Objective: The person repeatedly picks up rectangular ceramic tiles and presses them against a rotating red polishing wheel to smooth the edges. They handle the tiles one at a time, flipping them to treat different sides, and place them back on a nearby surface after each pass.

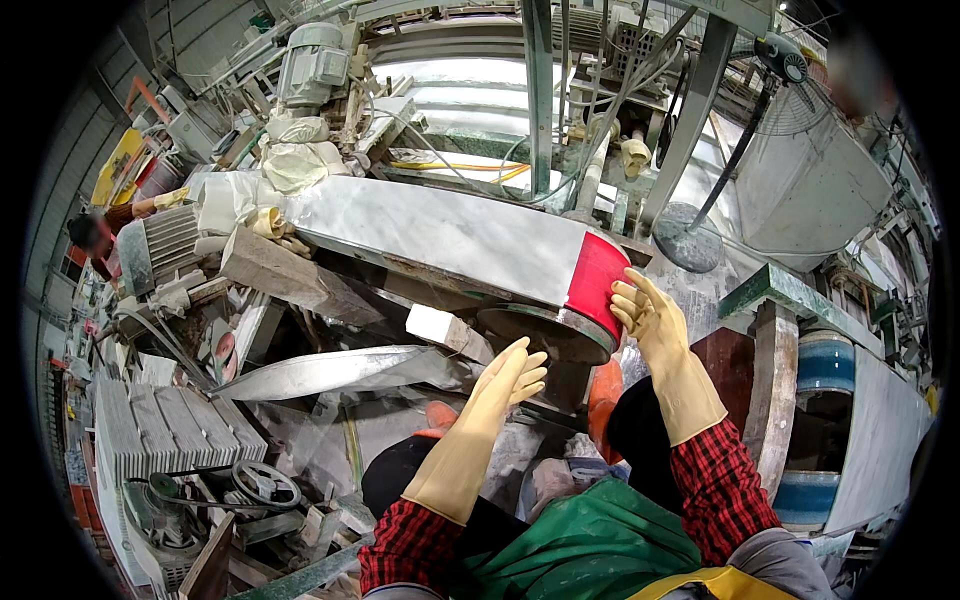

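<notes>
Under the long grey machine arm [440, 235] | I see my gloved left hand [512, 374] spread flat below the round disc [545, 333] | right hand [648, 312] fingers curled against red guard [597, 282] | white block [440, 327], motors [315, 62], fan [790, 95] crowd around | cluttered stone workshop.

The red-tipped guard [596, 282] and grinding disc [545, 333] crowd the hands; open room lies below.

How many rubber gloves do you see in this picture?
2. The left glove reaches up, open, below the round disc. The right glove rests against the red end of the grey guard. Others may be hidden in the clutter.
</notes>
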`<control>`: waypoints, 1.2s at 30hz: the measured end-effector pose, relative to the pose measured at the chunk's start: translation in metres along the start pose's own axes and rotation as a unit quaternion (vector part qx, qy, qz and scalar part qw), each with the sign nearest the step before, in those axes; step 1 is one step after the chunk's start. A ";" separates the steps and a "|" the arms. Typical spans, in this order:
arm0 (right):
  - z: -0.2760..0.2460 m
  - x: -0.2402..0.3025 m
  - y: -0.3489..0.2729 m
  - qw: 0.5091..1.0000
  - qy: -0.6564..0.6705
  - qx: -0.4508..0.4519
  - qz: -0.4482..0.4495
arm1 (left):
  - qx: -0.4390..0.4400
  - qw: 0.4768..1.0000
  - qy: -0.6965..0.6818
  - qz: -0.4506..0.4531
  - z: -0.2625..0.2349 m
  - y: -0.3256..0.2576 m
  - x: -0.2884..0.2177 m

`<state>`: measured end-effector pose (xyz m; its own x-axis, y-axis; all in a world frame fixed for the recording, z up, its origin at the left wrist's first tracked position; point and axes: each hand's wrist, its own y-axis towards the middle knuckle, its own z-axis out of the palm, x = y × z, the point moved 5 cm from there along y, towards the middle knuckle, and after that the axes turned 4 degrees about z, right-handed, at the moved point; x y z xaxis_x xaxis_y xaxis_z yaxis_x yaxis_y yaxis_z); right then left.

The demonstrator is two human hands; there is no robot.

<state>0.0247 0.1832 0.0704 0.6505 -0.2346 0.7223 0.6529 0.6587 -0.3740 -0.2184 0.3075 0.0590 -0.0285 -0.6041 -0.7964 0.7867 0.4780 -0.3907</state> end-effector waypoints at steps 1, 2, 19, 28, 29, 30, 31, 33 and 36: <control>0.001 0.000 0.000 1.000 -0.001 0.000 0.001 | 0.000 1.000 0.002 0.000 -0.001 0.000 0.000; 0.001 0.000 0.000 1.000 -0.002 0.001 0.002 | -0.001 1.000 0.003 -0.001 -0.001 0.000 0.001; 0.007 0.001 -0.004 1.000 -0.013 -0.002 0.007 | -0.012 1.000 -0.006 -0.001 -0.004 0.003 0.004; 0.008 0.002 -0.005 1.000 -0.020 -0.006 0.004 | -0.011 1.000 -0.011 -0.004 -0.003 0.002 0.003; 0.008 0.002 -0.006 1.000 -0.019 -0.010 0.005 | -0.008 1.000 -0.013 -0.003 -0.004 0.001 0.003; 0.008 0.002 -0.006 1.000 -0.018 -0.009 0.005 | -0.009 1.000 -0.011 -0.001 -0.004 0.001 0.003; 0.008 0.002 -0.005 1.000 -0.017 -0.009 0.006 | -0.009 1.000 -0.010 0.000 -0.004 0.002 0.004; 0.007 0.001 -0.004 1.000 -0.015 -0.006 0.005 | -0.011 1.000 -0.009 -0.001 -0.004 0.002 0.004; 0.004 0.000 -0.001 1.000 -0.014 0.002 0.005 | -0.016 1.000 -0.009 -0.008 -0.006 0.003 0.005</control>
<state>0.0224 0.1856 0.0733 0.6451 -0.2081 0.7352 0.6457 0.6630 -0.3788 -0.2193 0.3094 0.0508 -0.0305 -0.6228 -0.7818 0.7662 0.4877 -0.4184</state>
